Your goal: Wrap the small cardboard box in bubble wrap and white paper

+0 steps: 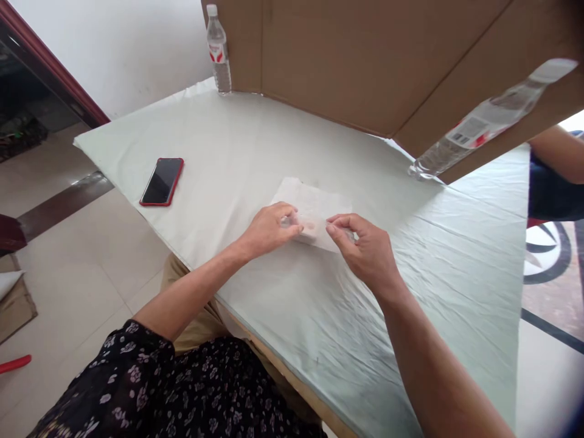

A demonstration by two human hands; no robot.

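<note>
A thin white sheet, like tissue or film (314,198), lies on the pale cloth-covered table (237,152). On its near part sits a small whitish, translucent item (309,227), too faint to make out. My left hand (272,229) is at the left end of this item, thumb and fingers curved around its edge with a gap between them. At the right, my right hand (360,240) pinches the thin clear or white material between thumb and forefinger.
A phone with a red case (162,182) lies at the left. Brown cardboard panels (328,67) stand along the back, with one clear bottle (219,55) at the back left and another (488,125) at the right. Another person's arm (559,152) shows at the right edge.
</note>
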